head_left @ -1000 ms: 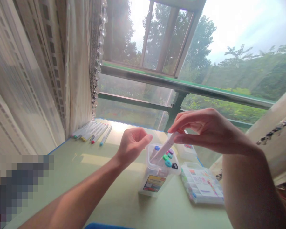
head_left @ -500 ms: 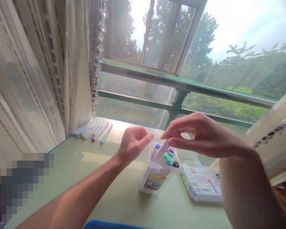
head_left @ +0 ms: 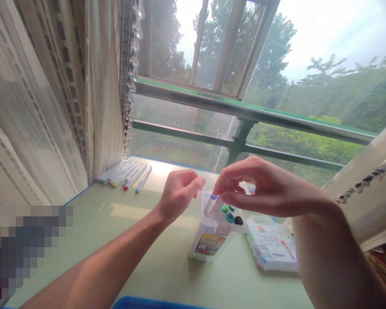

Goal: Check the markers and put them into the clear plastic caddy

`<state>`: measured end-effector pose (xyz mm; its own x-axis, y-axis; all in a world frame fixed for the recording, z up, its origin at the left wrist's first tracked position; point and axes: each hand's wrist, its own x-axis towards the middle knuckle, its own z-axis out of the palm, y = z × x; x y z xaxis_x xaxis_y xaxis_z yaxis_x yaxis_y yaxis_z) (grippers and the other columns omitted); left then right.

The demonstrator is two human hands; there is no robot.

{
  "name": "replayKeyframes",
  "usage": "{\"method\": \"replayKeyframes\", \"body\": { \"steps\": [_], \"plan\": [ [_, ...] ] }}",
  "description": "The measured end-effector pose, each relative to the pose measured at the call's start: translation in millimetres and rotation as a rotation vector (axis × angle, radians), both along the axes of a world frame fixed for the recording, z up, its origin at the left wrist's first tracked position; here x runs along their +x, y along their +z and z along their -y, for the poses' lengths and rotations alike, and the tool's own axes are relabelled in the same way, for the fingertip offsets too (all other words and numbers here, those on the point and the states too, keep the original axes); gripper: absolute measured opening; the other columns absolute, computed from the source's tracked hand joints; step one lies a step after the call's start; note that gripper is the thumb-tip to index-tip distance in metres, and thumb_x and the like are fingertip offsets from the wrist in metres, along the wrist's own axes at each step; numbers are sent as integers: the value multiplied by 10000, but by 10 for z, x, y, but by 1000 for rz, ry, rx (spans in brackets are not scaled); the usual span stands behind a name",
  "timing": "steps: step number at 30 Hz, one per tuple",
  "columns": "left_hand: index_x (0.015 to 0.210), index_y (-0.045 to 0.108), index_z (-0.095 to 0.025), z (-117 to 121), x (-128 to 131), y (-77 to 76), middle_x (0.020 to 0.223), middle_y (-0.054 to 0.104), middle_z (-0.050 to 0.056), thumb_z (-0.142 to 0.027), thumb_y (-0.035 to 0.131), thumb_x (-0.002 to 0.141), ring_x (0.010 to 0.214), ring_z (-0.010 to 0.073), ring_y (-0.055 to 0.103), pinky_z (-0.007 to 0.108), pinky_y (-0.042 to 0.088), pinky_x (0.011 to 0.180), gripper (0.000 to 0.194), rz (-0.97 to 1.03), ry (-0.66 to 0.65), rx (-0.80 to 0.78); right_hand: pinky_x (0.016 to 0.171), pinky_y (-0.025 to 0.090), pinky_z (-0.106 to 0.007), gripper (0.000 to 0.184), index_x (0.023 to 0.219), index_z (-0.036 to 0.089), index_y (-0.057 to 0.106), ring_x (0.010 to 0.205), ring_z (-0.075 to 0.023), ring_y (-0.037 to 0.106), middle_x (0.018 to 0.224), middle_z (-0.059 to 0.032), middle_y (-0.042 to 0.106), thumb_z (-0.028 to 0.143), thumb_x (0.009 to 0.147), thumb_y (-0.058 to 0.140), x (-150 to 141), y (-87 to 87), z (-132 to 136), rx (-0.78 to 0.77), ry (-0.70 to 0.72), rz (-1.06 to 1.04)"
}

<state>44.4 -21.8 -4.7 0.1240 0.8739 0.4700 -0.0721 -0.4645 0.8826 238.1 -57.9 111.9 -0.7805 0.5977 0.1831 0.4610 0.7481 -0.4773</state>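
A clear plastic container (head_left: 202, 234) with a printed label stands on the table, holding several markers with white barrels. Above its opening my right hand (head_left: 260, 189) is closed, thumb and index finger pinched on a white marker (head_left: 218, 204) that stands inside. Right beside those fingertips is a blue-capped marker (head_left: 208, 207). Green, teal and black caps show to the right, partly under the hand. My left hand (head_left: 182, 191) is curled closed at the container's left rim, thumb against the fingers, and no object shows in it.
Several loose markers (head_left: 133, 177) lie at the table's far left, by the curtain (head_left: 104, 86). Right of the container rests a clear marker case (head_left: 273, 246) with a printed cover. A blue object (head_left: 154, 302) shows at the near edge. Windows rise behind the table.
My right hand has moved down and slightly left, and the marker in its fingers sits lower in the container. My left hand has barely shifted.
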Motion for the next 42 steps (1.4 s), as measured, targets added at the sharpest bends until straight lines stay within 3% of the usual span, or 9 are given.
{"method": "replayKeyframes", "body": {
  "steps": [5,12,21,42],
  "plan": [
    [531,542,-174,10,-3,-2,479,471,-43,-345,635,826,476,81,407,245,294,488,353,6,-9,1,570,421,-220,84,831,134,704,614,-89,498,694,23,617,69,823,651,-45,-52,-27,-9,13,39],
    [534,541,-176,0,5,0,481,469,-42,-354,634,832,478,84,405,250,292,492,359,0,-6,3,609,455,-204,131,873,139,747,641,-83,542,749,19,687,64,814,658,-68,-84,-52,16,28,75],
    [522,532,-182,-4,2,-3,475,464,-39,-356,633,822,480,91,406,256,293,497,360,-1,-8,4,608,433,-206,115,849,150,746,627,-80,526,706,29,641,79,804,668,-73,-104,-58,68,32,114],
    [533,541,-177,18,-2,22,479,468,-43,-353,636,829,478,85,411,249,296,498,358,-2,-10,0,610,430,-198,127,863,133,747,637,-81,527,723,19,660,59,813,657,-65,-68,-59,31,44,100]
  ]
}}
